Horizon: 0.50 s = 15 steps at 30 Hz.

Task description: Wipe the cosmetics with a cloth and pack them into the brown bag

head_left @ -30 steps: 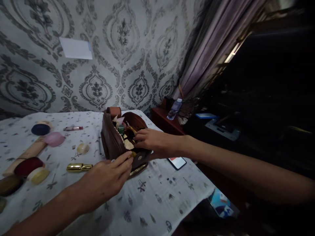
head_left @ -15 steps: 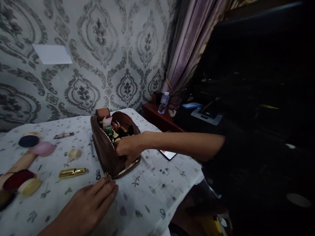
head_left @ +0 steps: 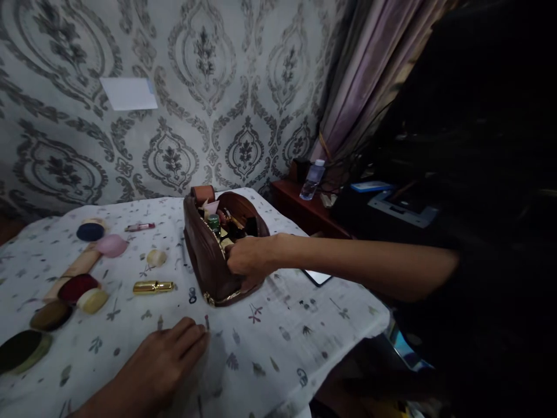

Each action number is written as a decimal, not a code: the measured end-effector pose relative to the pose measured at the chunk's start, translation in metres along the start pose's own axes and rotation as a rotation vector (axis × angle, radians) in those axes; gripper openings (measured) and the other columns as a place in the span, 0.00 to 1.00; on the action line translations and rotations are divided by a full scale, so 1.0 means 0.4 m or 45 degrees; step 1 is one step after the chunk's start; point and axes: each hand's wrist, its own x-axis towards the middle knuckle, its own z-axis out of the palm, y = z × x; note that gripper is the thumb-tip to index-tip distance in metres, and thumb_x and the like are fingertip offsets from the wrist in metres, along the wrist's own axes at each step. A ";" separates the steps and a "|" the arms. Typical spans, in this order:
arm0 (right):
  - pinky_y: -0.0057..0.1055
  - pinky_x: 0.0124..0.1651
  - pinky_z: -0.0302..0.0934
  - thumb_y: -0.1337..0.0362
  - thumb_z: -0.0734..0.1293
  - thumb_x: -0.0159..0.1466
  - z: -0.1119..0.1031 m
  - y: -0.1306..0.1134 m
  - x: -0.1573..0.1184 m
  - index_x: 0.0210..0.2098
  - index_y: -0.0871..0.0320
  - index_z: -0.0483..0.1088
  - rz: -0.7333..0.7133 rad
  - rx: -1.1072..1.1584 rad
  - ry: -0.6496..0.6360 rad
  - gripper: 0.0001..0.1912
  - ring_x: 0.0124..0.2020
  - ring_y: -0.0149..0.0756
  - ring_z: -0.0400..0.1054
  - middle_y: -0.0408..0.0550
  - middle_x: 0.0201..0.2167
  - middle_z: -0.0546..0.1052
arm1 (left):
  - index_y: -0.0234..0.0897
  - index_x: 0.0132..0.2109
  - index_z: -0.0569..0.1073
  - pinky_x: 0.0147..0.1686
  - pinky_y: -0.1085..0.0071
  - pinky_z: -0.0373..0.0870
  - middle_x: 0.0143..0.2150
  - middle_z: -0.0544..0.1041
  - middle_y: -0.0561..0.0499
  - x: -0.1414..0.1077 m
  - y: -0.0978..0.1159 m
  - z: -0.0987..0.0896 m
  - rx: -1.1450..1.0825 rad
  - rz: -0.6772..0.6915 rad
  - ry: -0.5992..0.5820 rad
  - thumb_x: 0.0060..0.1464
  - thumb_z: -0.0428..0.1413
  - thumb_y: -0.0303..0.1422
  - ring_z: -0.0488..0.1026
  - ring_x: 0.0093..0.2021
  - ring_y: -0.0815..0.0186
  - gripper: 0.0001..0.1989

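Note:
A brown bag [head_left: 201,261] stands unzipped on the cloth-covered table [head_left: 278,348], with a green-capped bottle [head_left: 213,223] and several small cosmetic items inside. My right hand [head_left: 249,258] reaches into the front of its opening; the fingertips are hidden, and I cannot make out what they touch. Below the bag, my left hand [head_left: 174,351] rests on the cloth with its fingers together and bent, apart from the bag, and nothing shows in it. A gold tube [head_left: 153,287] lies left of the bag, near a small pale round item [head_left: 156,258].
At the left lie a pink sponge-like item [head_left: 112,245], a dark red round item [head_left: 78,288], a beige tube [head_left: 80,261] and several round containers. A water bottle [head_left: 312,180] stands on a red-brown surface behind. A phone-like device [head_left: 319,277] lies beyond my right forearm.
The view has shifted left, so the table's things appear further right. My left hand is now apart from the bag's near corner. My right hand remains in the bag.

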 end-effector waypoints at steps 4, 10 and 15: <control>0.35 0.41 0.60 0.56 0.71 0.59 -0.006 -0.014 -0.003 0.38 0.68 0.78 0.009 -0.062 0.036 0.18 0.41 0.46 0.73 0.59 0.33 0.81 | 0.34 0.54 0.66 0.32 0.69 0.72 0.46 0.76 0.43 -0.001 0.001 -0.035 -0.060 -0.009 -0.085 0.54 0.48 0.19 0.71 0.45 0.58 0.21; 0.37 0.42 0.61 0.59 0.68 0.61 0.000 -0.021 -0.006 0.33 0.67 0.79 0.037 -0.011 0.094 0.15 0.41 0.47 0.72 0.59 0.30 0.80 | 0.36 0.52 0.68 0.33 0.69 0.72 0.47 0.76 0.45 -0.040 -0.006 -0.078 -0.110 -0.205 -0.184 0.60 0.48 0.20 0.72 0.44 0.60 0.15; 0.34 0.41 0.61 0.64 0.71 0.55 0.053 -0.009 0.002 0.24 0.60 0.76 0.009 0.140 0.397 0.06 0.37 0.41 0.71 0.53 0.28 0.79 | 0.38 0.54 0.67 0.39 0.66 0.74 0.50 0.75 0.44 -0.085 -0.023 -0.093 -0.129 -0.410 -0.173 0.64 0.50 0.29 0.72 0.48 0.59 0.12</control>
